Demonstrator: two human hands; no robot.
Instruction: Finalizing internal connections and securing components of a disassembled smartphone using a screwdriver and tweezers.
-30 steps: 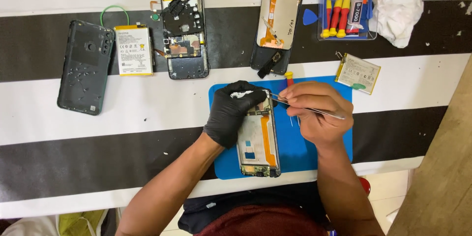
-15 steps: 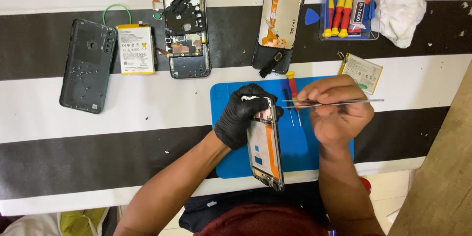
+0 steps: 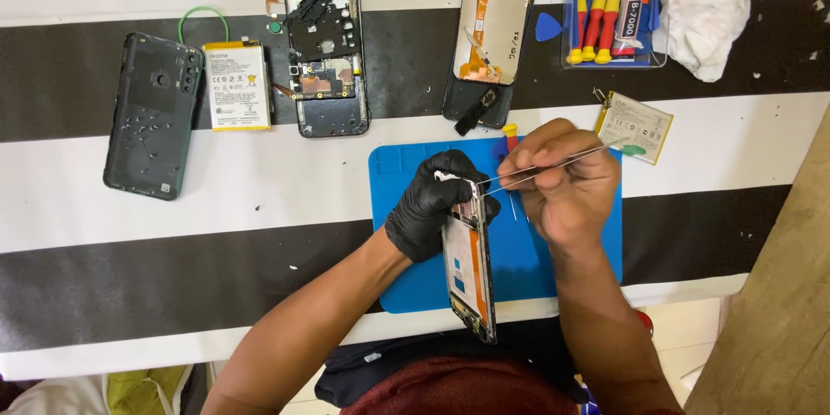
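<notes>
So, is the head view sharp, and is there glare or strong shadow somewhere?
Head view: even, soft light, with only faint shadows under the left hand and right hand; the tweezers and phone frame are sharp; mild shine on the back cover; no clear motion blur; the table stripes bend slightly near the edges.

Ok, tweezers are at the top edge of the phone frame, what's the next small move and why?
Probably ease the tweezers tips in at the frame's top corner and lift gently. The gloved left hand holds the phone frame tilted on edge over the blue mat, and the right hand has the tips at that corner.
</notes>
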